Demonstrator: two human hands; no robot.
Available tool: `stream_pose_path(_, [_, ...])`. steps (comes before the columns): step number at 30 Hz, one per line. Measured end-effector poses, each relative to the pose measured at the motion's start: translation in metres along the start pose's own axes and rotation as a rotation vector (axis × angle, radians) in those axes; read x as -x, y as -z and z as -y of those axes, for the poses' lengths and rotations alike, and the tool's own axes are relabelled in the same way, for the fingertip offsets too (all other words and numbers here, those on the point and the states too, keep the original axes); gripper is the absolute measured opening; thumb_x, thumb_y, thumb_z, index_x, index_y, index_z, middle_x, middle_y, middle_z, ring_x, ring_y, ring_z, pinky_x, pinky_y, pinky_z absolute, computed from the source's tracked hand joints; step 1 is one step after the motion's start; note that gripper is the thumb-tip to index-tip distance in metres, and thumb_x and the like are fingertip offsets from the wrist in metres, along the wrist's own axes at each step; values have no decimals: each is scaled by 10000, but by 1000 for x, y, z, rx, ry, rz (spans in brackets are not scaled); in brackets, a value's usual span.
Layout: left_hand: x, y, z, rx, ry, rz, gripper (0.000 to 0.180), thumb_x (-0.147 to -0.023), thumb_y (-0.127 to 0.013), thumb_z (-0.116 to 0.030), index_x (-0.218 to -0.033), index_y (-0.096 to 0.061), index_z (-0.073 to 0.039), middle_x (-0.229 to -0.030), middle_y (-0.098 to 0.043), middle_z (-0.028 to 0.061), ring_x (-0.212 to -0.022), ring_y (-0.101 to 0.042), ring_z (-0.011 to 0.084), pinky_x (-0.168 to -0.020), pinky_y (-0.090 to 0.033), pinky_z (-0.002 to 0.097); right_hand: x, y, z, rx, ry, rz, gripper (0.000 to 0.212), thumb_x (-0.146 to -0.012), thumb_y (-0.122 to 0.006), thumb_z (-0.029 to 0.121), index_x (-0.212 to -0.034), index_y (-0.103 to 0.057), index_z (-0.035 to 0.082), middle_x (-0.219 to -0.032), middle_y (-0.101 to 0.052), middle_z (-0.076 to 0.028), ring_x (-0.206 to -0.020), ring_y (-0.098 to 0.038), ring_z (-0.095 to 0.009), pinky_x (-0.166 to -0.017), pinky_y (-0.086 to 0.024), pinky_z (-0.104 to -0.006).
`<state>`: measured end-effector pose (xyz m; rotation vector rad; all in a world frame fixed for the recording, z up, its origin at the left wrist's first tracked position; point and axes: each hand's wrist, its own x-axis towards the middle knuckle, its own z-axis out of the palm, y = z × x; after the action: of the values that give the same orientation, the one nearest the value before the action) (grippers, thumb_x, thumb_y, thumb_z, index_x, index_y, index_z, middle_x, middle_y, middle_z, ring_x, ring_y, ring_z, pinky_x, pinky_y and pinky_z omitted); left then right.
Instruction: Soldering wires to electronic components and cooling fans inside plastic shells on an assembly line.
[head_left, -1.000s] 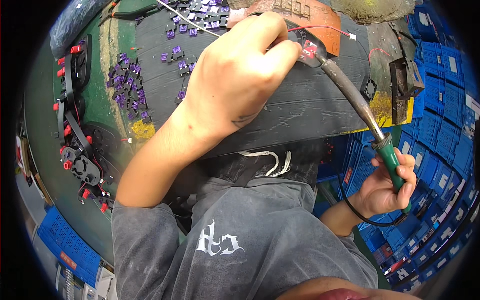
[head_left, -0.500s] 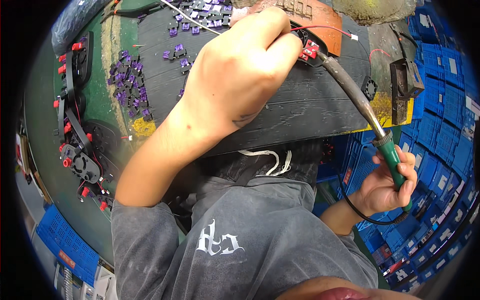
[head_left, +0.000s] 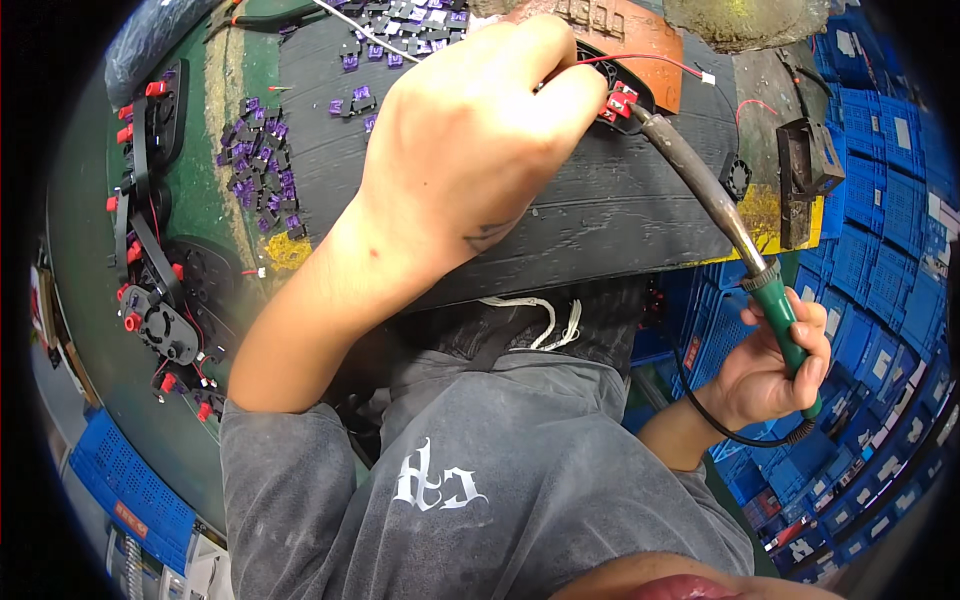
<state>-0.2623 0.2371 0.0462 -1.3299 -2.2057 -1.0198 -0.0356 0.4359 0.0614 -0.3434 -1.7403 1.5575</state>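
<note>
My right hand (head_left: 780, 365) grips the green handle of a soldering iron (head_left: 705, 190). The iron slants up and left, its tip at the red terminal part (head_left: 620, 102) inside a black plastic housing (head_left: 640, 88). My left hand (head_left: 480, 120) is closed over the housing's left side, fingers curled and fingertips hidden, so what they pinch does not show. A thin pale wire (head_left: 365, 30) runs from the upper left toward this hand and passes out of sight behind it. A red lead (head_left: 650, 62) with a white connector (head_left: 707, 78) extends right from the housing.
Purple-and-black small parts (head_left: 262, 165) lie in piles on the black board (head_left: 580, 230). Black housings with red terminals (head_left: 165, 325) line the left side. An orange-brown plate (head_left: 660, 60), a small fan (head_left: 738, 178) and a metal bracket (head_left: 808, 170) surround the work. Blue crates (head_left: 870, 230) stand right.
The iron's tip has shifted slightly left, toward the red terminal part. My left hand has also moved a little left; both hands keep nearly the same pose.
</note>
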Motion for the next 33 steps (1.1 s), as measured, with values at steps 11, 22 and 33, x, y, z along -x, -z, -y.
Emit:
stream_pose_path(11, [-11, -50, 52, -167, -638, -705, 123, -728, -643, -17, -849, -651, -4, -779, -564, 78, -702, -610, 231, -603, -509, 308, -1, 1, 1, 0, 21, 1, 398, -930, -457, 339, -908, -656, -5, -997, -599, -202, -757, -675, -372, -546, -607, -391])
stream_pose_path(22, [11, -12, 15, -71, -56, -32, 57, -739, -613, -110, -742, -581, -62, -764, -546, 67, -728, -618, 233, -655, -531, 328, -2, 0, 3, 13, 16, -10, 397, -932, -457, 336, -907, -659, -6, -996, -595, -197, -748, -678, -370, -549, -607, -387])
stream_pose_path(33, [-9, -40, 50, -183, -640, -647, 118, -735, -631, -21, -850, -637, 1, -795, -563, 90, -725, -609, 243, -629, -511, 313, -2, -6, 6, 1, 34, 7, 402, -936, -448, 334, -909, -657, -7, -1001, -595, -199, -751, -679, -370, -549, -605, -389])
